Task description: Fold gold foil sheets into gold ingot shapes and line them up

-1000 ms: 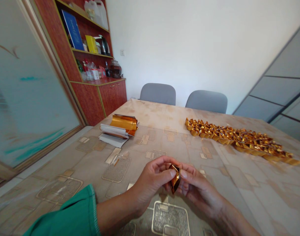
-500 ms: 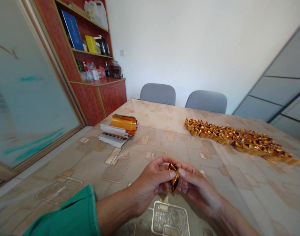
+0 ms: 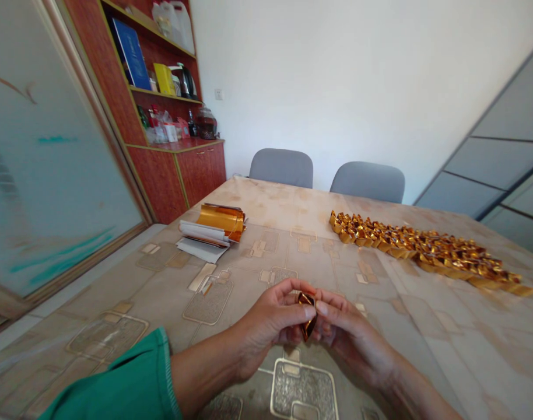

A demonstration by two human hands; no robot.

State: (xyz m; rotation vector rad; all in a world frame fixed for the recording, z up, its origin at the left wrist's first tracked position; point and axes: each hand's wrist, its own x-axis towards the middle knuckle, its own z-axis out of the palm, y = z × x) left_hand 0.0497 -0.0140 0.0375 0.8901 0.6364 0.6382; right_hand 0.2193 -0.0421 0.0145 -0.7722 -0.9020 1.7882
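A small folded piece of shiny gold foil paper (image 3: 308, 328) is held between both hands above the near part of the table. My left hand (image 3: 273, 318) pinches it from the left, thumb on its front. From the right, my right hand (image 3: 351, 326) grips its other edge with thumb and fingers. The fingertips of the two hands meet at its top and partly cover it. Rows of folded gold foil pieces (image 3: 417, 242) lie packed together on the table at the right. To the left is a stack of curled gold foil sheets (image 3: 223, 220) with white backs.
A patterned cloth covers the table (image 3: 266, 201). Behind its far edge stand two grey chairs (image 3: 281, 167) (image 3: 368, 181). A red wooden cabinet (image 3: 179, 169) with bottles and a kettle stands at the back left, beside a frosted glass door (image 3: 52, 146).
Both hands stay in nearly the same place. The thumbs and fingertips have shifted slightly on the foil piece, and less of it shows. The view has moved very slightly.
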